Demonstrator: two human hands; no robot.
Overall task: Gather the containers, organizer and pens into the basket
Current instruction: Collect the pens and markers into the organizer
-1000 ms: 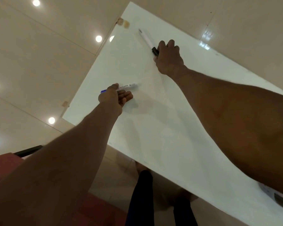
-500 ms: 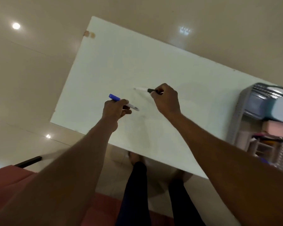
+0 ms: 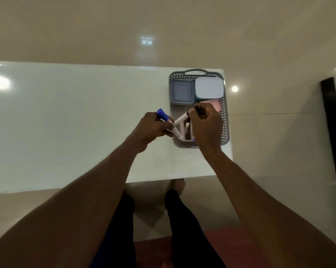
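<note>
A grey perforated basket (image 3: 224, 120) stands at the right end of the white table (image 3: 66, 122). Inside it sit a grey square container (image 3: 181, 92), a white-lidded container (image 3: 208, 88), a pink container (image 3: 213, 106) and a pale organizer (image 3: 184, 130), partly hidden by my hands. My left hand (image 3: 153, 128) grips a blue-capped pen (image 3: 162, 115) just left of the basket. My right hand (image 3: 205, 126) holds a white pen with a black cap (image 3: 179, 120) over the basket, angled down toward the organizer.
The table's near edge runs just above my legs (image 3: 182, 219). A red seat (image 3: 217, 248) lies below. A dark upright bar (image 3: 333, 122) stands at the far right. Glossy floor tiles surround the table.
Both hands carried their pens from the left part of the table to the basket at the right end. My view swung right and the basket now shows fully.
</note>
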